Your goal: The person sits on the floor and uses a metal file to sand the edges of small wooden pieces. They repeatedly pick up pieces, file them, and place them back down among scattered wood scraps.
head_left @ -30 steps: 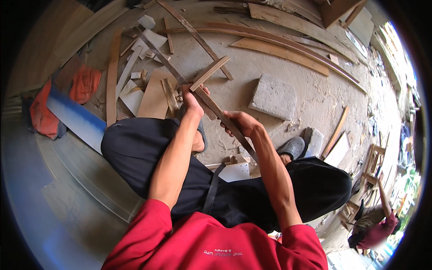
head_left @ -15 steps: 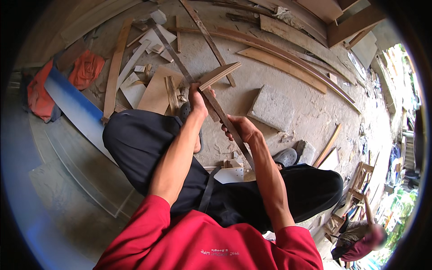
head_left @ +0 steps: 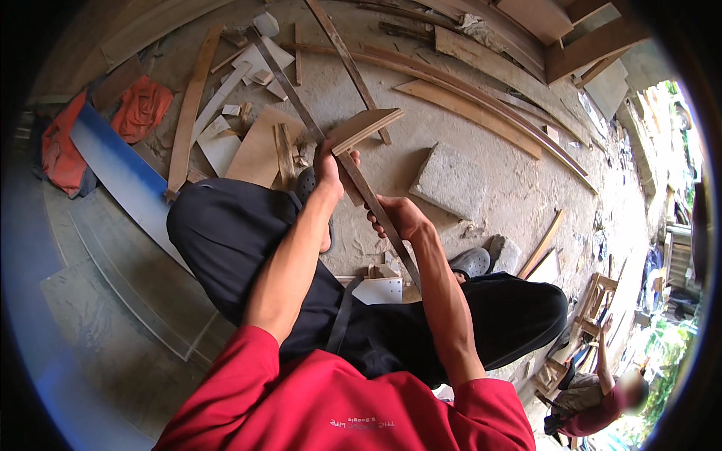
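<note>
No packages, signs or screens are seen. Only a small line of pale lettering (head_left: 359,425) is printed across the chest of the red shirt (head_left: 301,406).

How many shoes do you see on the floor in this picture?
2. A dark clog lies under the left hand, mostly hidden by the knee. A grey clog sits right of the right hand. Scrap wood may hide others.
</note>
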The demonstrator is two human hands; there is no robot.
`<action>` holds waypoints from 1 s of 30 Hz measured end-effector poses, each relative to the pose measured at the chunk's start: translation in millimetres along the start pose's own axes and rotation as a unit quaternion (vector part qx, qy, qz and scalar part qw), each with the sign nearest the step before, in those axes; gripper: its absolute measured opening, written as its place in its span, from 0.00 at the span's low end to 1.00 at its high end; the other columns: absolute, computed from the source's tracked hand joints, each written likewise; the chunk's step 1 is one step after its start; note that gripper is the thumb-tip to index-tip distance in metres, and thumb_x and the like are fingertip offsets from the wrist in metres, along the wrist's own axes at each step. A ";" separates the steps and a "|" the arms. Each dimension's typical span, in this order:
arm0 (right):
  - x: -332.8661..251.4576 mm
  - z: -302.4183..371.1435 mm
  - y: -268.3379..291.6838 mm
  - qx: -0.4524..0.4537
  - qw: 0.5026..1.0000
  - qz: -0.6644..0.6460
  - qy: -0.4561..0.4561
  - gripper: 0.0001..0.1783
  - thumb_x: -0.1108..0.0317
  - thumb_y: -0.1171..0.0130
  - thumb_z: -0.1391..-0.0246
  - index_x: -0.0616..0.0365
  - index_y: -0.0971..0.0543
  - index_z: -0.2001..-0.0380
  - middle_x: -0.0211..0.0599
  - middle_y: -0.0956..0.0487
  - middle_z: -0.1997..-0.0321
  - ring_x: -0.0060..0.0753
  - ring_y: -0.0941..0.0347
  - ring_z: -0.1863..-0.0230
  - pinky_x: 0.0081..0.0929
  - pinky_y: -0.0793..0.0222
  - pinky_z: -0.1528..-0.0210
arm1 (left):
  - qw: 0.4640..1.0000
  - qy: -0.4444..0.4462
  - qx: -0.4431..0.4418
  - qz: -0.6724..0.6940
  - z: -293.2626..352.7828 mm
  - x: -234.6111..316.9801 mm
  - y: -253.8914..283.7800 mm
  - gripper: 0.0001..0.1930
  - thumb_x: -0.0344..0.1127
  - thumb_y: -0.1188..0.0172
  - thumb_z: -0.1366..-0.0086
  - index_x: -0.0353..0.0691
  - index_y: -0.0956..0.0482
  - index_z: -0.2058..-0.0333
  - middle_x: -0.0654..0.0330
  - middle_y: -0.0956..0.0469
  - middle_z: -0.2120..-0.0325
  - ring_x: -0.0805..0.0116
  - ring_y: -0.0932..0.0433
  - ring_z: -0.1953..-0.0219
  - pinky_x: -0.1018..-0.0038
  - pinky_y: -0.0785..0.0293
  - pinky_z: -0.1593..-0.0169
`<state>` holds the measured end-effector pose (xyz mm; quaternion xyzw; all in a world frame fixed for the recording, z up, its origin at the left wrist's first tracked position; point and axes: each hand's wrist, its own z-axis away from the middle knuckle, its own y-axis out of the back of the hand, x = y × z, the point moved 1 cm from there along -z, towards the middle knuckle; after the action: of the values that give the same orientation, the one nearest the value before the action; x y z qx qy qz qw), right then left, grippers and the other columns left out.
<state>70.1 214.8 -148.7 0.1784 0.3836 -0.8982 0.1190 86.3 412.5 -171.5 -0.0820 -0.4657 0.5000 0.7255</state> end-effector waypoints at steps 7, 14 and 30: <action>0.8 -9.1 9.7 0.000 1.000 0.009 0.019 0.17 0.55 0.53 0.38 0.58 0.27 0.60 0.34 0.24 0.74 0.27 0.30 0.78 0.26 0.33 0.76 | 1.000 0.027 -0.008 -0.003 1.3 7.9 -1.4 0.14 0.50 0.44 0.43 0.45 0.24 0.70 0.66 0.24 0.73 0.68 0.23 0.69 0.68 0.25 0.61; 3.1 -10.4 14.8 -0.010 0.999 0.019 0.025 0.17 0.54 0.52 0.38 0.58 0.28 0.59 0.34 0.24 0.73 0.27 0.30 0.79 0.25 0.34 0.77 | 0.999 0.028 0.017 0.001 -0.4 7.8 -4.1 0.13 0.47 0.44 0.44 0.43 0.24 0.71 0.65 0.24 0.73 0.68 0.24 0.70 0.68 0.24 0.61; 6.2 -16.1 18.2 -0.029 1.000 -0.002 0.008 0.16 0.53 0.48 0.39 0.55 0.24 0.63 0.31 0.24 0.75 0.26 0.30 0.81 0.26 0.35 0.80 | 0.998 0.018 0.035 -0.038 -0.2 10.7 0.5 0.21 0.54 0.52 0.36 0.40 0.27 0.67 0.63 0.25 0.71 0.68 0.24 0.67 0.71 0.24 0.60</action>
<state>74.6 213.8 -173.3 0.1816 0.4108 -0.8854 0.1194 86.8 421.4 -165.5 -0.0477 -0.4372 0.4866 0.7548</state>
